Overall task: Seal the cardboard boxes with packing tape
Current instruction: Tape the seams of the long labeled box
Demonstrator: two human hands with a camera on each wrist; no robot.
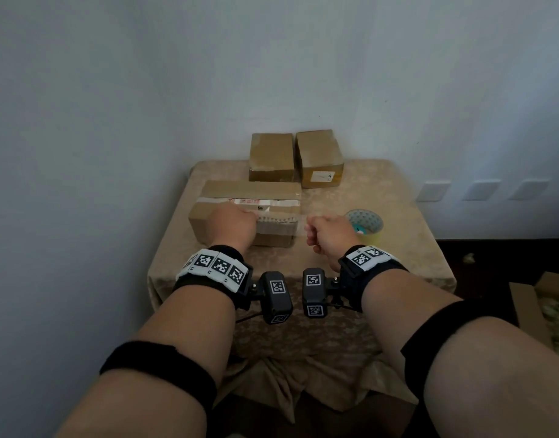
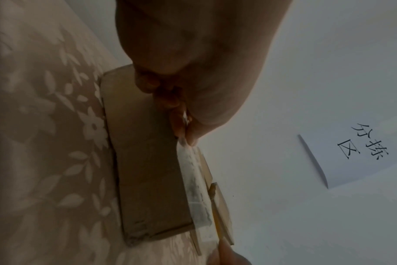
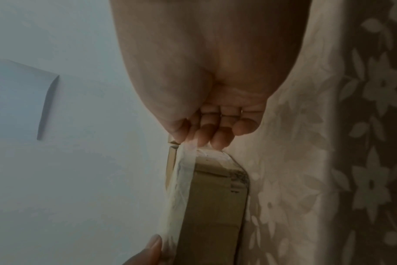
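Note:
A long cardboard box (image 1: 246, 197) lies on the left of the cloth-covered table (image 1: 382, 273), with older white tape across its top. A strip of clear packing tape (image 1: 281, 224) stretches along the box's near top edge between both hands. My left hand (image 1: 232, 227) rests over the box and pinches the strip's left end (image 2: 186, 141) between thumb and fingers. My right hand (image 1: 327, 235) hovers just off the box's right end with its fingers (image 3: 215, 136) curled, pinching the other end of the strip (image 3: 181, 179). The box's front side (image 2: 147, 170) shows below the tape.
The tape roll (image 1: 365, 224) stands on the table just right of my right hand. Two smaller boxes (image 1: 271, 156) (image 1: 320, 158) sit at the back against the wall. An open carton (image 1: 537, 305) lies on the floor at right. A paper sign (image 2: 351, 156) hangs on the wall.

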